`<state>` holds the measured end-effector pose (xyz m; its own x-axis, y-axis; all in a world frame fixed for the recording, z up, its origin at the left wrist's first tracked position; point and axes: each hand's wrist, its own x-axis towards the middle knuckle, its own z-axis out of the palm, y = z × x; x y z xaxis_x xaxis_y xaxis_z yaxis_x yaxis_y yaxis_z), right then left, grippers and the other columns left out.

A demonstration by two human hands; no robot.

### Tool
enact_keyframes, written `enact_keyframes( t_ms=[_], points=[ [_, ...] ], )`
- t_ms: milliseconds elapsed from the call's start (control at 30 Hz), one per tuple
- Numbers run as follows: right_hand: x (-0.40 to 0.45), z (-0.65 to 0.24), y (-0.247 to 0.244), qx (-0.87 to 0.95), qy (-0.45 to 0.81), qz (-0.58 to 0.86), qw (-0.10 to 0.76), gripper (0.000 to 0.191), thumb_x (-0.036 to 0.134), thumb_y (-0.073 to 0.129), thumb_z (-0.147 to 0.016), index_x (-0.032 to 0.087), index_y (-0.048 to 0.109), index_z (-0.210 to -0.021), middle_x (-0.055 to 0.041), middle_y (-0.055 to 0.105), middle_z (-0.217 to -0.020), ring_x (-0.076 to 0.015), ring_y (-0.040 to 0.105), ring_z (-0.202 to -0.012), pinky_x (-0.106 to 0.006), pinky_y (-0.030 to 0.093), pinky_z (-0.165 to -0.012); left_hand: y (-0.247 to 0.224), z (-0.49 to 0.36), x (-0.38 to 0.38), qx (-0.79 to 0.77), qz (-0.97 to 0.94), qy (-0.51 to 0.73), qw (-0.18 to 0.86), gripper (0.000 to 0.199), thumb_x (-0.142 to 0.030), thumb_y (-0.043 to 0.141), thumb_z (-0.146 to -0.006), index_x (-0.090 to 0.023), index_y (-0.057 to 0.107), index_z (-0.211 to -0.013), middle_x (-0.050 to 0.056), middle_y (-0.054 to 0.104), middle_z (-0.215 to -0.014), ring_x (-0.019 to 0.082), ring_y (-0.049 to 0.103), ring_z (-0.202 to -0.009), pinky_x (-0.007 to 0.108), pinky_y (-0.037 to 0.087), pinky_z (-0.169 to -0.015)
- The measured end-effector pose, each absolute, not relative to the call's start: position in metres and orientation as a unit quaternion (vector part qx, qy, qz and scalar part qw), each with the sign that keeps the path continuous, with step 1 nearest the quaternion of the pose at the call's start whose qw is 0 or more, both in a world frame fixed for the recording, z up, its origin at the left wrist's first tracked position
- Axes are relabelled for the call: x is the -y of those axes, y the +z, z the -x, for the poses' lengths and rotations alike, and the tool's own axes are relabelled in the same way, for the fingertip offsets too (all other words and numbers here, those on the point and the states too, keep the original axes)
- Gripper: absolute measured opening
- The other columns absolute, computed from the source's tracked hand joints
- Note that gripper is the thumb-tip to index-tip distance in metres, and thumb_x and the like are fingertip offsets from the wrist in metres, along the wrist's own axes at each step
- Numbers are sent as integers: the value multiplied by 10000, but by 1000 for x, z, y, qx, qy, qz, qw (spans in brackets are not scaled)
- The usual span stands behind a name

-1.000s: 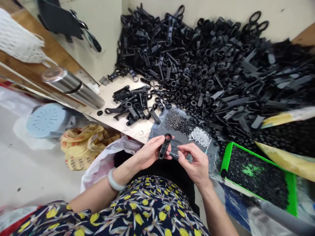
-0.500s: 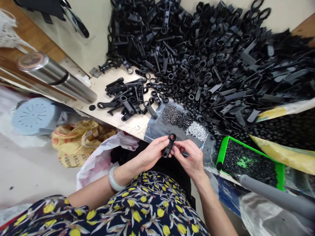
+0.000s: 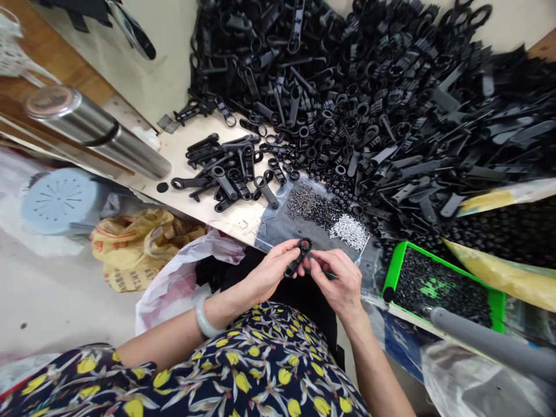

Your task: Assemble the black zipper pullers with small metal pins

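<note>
Head view: two bare hands meet over the person's lap, just by the near edge of the tabletop [image 3: 241,226]. I see the left hand [image 3: 269,272] hold a black part [image 3: 292,268] that has a ring at its top end. The left grip is clamped on it, with the thumb on the near side. The right hand [image 3: 341,281] is right beside it, finger and thumb tips close together by the part's edge. I cannot tell if that right grip pinches a tiny bit.

Just past the hands lies a dark mat [image 3: 280,231]. On it are a heap of small gray bits [image 3: 300,202], some small black bits [image 3: 325,213] and a heap of shiny pins [image 3: 348,231]. To the left of the mat sits a small pile of black parts [image 3: 226,180]. Behind is a huge black heap [image 3: 347,116]. A green tray [image 3: 394,272] full of little dark bits is on the right. A metal flask [image 3: 134,153] is on the left.
</note>
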<state>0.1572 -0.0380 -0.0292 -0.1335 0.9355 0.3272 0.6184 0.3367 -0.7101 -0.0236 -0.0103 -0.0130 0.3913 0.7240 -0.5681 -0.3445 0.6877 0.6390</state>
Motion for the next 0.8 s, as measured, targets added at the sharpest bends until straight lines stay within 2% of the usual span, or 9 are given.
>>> enact_keyframes(
  t_ms=[167,333,433,600,800],
  points=[
    [41,-161,-30,707,216,555,381,153,208,654,-974,243,737,-1097,-22,709,-847,-156,625,-705,-324,532,-692,-10,23,10,-460,-254,288,801,413,-423,634,-929,-161,597,-1247,-2,614,-791,106,573,-617,209,386,-528],
    [41,-162,-30,692,241,549,403,154,205,650,-973,236,732,-1099,-19,686,-818,-155,621,-701,-319,533,-684,-9,20,11,-466,-305,291,778,468,-377,728,-851,-169,600,-1250,-48,541,-754,54,440,-530,195,286,-475],
    [37,-166,-28,710,261,521,395,149,198,650,-969,234,729,-1090,-31,720,-868,-155,647,-729,-317,550,-699,-11,21,11,-468,-316,283,775,481,-375,748,-829,-158,607,-1234,-50,538,-752,48,422,-524,195,256,-467],
    [29,-176,-30,744,283,477,372,164,178,658,-951,243,728,-1084,-18,734,-891,-133,635,-681,-289,546,-662,-15,25,8,-475,-331,219,786,377,-359,733,-820,-145,604,-1102,-59,538,-693,47,421,-482,181,242,-443],
    [29,-179,-36,735,297,482,374,151,197,659,-949,241,737,-1070,-25,735,-882,-142,639,-668,-298,543,-646,-17,23,6,-499,-314,219,778,270,-275,704,-811,-149,599,-1024,-62,537,-651,39,402,-453,171,235,-432]
  ],
)
